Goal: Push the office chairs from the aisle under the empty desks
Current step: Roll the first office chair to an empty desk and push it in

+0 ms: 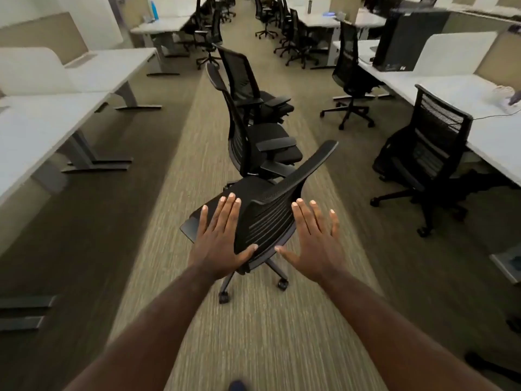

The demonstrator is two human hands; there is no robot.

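at lower centre the nearest chair [265, 218] was met by the left hand [221, 241] and right hand [313, 244] – fingers spread flat, nothing gripped; an uneven push could have swung it into the second chair [262, 142] – just beyond.

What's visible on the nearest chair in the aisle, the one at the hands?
The nearest chair is black, with a ribbed, perforated plastic-looking back, a dark seat and a grey star base on black casters. It stands mid-aisle on the striped carpet, back toward the camera, just behind a second chair. The left hand lies flat with straight fingers against the back's left side; the right hand, also flat, is at its right edge, contact unclear. Armrests aren't clearly visible.
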